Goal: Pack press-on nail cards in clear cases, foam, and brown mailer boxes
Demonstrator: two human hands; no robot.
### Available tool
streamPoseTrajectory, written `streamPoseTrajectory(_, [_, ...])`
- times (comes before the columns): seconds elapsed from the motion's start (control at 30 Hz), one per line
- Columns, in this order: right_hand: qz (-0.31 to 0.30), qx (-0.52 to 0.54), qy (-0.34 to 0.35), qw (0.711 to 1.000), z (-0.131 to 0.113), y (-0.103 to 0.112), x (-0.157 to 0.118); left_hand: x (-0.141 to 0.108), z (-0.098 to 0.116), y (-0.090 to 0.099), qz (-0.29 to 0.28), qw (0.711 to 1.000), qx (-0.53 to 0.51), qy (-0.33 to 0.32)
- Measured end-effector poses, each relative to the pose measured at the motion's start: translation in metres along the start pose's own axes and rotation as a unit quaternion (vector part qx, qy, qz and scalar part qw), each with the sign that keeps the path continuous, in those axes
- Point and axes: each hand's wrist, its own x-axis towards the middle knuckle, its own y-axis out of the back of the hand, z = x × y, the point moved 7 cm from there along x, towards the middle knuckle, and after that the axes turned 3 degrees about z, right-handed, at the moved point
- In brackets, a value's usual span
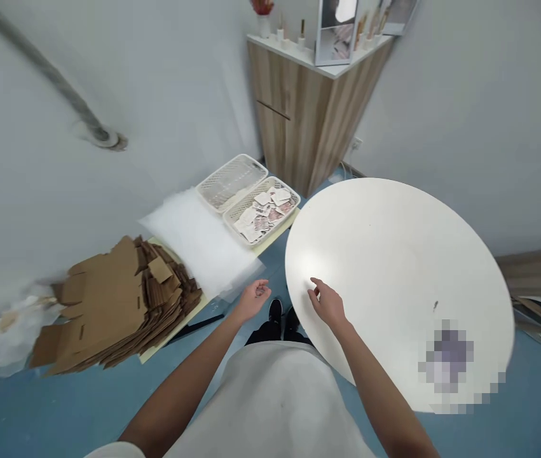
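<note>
White sheets [198,238] look light, soft and slippery, best pinched at an edge; left hand [253,299] and right hand [328,303] empty, loosely curled.

Observed smooth, lightly glossy white table [389,254], matt brown cardboard in flattened boxes [108,280], translucent, plastic-looking white sheeting [201,238], latticed, plastic-looking white basket [274,226], paper-like printed pieces [263,219], wood-grain facing on cabinet [294,127], and mostly smooth, matt wall [170,83].
</note>
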Motion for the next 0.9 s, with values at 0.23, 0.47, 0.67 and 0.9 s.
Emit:
streamPoseTrajectory(0.23, [-0.045, -0.023, 0.089, 0.995, -0.061, -0.016, 0.027, -0.004, -0.003, 0.068, 0.087, 0.995, -0.019, -0.045])
streamPoseTrajectory(0.47, [-0.031, -0.071, 0.136, 0.988, -0.129, -0.035, 0.066, 0.012, 0.006, 0.114, 0.077, 0.988, 0.016, -0.129])
streamPoseTrajectory(0.67, [-0.040, -0.072, 0.177, 0.981, -0.170, -0.056, 0.071, 0.024, 0.011, 0.134, 0.053, 0.986, 0.020, -0.155])
streamPoseTrajectory(0.9, [-0.052, -0.094, 0.159, 0.981, -0.174, -0.052, 0.095, 0.060, 0.015, 0.139, 0.024, 0.989, 0.017, -0.146])
